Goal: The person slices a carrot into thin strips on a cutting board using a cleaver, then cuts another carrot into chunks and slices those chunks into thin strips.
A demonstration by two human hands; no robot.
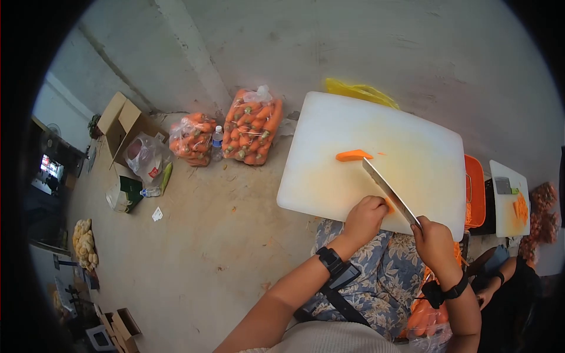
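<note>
Beneath your right forearm a clear bag holds carrots, too overlapped to count. Your right hand is closed around the knife, wrist bent over the board's near edge, blade slanting away and to the left. Your left hand rests just left of the blade, fingers bent and bunched, with an orange bit at their tips; you can't tell from here how firmly they grip it. Both your wrists wear black bands. Under the hands lies one white board, and on it, beyond your left hand and by the knife's tip, sits one carrot piece with a small sliver beside it. Right of your right hand stands an orange tub, a little shredded carrot showing in it. Farther right, a second board carries a heap of shreds and one green-handled tool, with another person's arm nearer you. Well beyond your left hand, to its left, two clear bags stuffed with carrots, a smaller one and a larger one, stand with one bottle between them; past these is an open carton, its contents hidden.
</note>
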